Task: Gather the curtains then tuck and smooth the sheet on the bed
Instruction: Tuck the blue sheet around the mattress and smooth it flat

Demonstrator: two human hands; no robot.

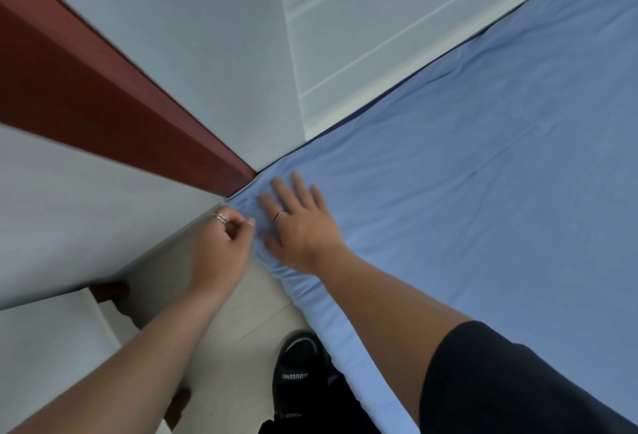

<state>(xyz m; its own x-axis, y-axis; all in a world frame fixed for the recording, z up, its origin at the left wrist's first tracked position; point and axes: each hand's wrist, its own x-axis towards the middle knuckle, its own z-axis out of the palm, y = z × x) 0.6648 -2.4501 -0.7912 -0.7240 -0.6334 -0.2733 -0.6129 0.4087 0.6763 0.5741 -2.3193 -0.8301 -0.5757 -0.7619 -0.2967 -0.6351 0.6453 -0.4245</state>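
Blue sheet (483, 192) covers the bed, bunched and wrinkled at the corner near the wall. Right hand (300, 226) lies flat on that corner, palm down, fingers spread wide, thin ring (279, 215) on one finger. It presses the bunched cloth just beside the bed edge. Left hand (224, 243) is right next to it, fingers curled in, thumb and fingertips pinched on a fold of the sheet at the edge; rings (220, 217) on one finger. The two hands nearly touch, the pinched fold between them. Right arm reaches in from the lower right with a black sleeve (511, 382) at the upper arm; left arm is bare, coming in from the lower left.

Sheet hangs over the mattress side below the hands and runs down toward the frame bottom. Farther out on the bed it has long shallow creases. Pale floor (241, 312) beside the bed, with a black sandal (300, 375) on the person's foot close to the bed side. Grey-white wall (172, 36) meets the bed corner; a red-brown beam (103, 88) runs diagonally down to it. White panelled wall (362, 36) along the bed's far side. No curtains in view.
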